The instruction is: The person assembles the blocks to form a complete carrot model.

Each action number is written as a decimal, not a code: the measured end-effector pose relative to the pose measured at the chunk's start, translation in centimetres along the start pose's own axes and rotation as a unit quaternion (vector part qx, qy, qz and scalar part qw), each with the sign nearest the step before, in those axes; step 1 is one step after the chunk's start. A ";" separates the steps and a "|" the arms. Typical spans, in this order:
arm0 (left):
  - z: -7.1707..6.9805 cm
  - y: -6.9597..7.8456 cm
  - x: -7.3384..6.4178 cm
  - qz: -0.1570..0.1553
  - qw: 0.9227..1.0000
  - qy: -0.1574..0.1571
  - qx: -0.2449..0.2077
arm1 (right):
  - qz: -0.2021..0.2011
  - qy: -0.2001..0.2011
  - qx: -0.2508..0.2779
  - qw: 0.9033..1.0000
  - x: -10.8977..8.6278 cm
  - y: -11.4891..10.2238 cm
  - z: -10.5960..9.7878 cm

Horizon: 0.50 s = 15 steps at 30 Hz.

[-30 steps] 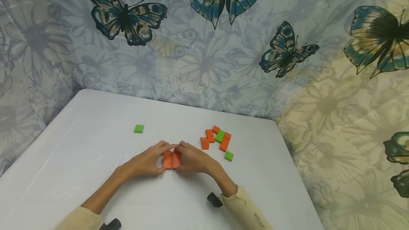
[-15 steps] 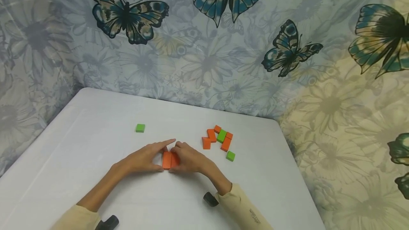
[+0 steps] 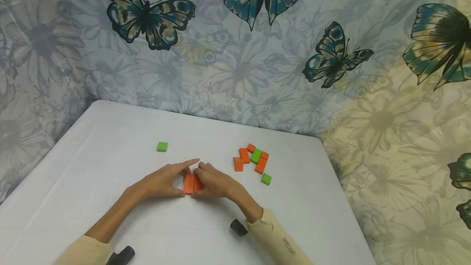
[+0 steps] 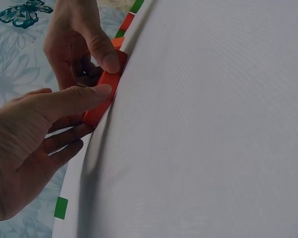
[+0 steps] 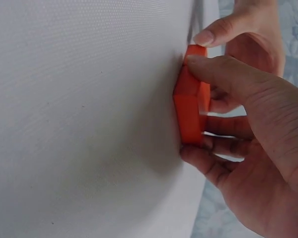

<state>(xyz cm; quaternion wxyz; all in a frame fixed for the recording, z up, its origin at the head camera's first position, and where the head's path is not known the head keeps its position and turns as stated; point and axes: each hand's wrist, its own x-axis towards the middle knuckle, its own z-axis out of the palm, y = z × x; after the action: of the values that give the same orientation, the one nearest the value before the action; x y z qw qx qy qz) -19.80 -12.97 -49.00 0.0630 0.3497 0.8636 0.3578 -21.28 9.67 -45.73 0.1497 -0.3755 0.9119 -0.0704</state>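
Two orange blocks (image 3: 189, 184) lie side by side on the white table (image 3: 92, 154), pressed between my hands. My left hand (image 3: 184, 177) pinches the left block (image 4: 102, 99) with its thumb on the near edge and its fingers behind; the index finger points straight out. My right hand (image 3: 206, 180) curls round the right block (image 5: 191, 114), thumb along the near edge and fingers on the far side. In the right wrist view the blocks show as one orange slab flat on the table.
A lone green block (image 3: 162, 147) sits to the far left of my hands. To the right lies a cluster of orange and green blocks (image 3: 252, 158), with another green block (image 3: 266, 179) beside it. A butterfly cloth (image 3: 235, 52) hangs behind the table.
Both hands have slid the pair of orange blocks a little to the left. My left index finger has straightened, and my right hand now covers more of its block.
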 end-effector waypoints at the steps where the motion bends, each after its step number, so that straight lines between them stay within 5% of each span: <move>1: 0.0 -0.1 0.0 -0.001 1.000 0.000 0.000 | 0.002 0.000 0.000 1.000 0.0 0.0 0.0; 10: -0.3 -0.2 -0.1 -0.008 1.000 -0.001 -0.003 | 0.029 0.002 0.010 1.000 0.0 0.0 0.1; 15: -0.3 0.4 -0.3 -0.014 0.999 -0.002 0.030 | 0.087 0.022 0.043 0.995 -2.1 1.1 -1.3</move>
<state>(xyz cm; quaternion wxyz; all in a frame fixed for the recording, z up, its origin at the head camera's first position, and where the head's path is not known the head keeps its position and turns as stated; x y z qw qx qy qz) -19.49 -13.16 -48.59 0.0596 0.3397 0.8788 0.3299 -21.05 11.94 -44.26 0.1514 -0.2868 0.9402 -0.1041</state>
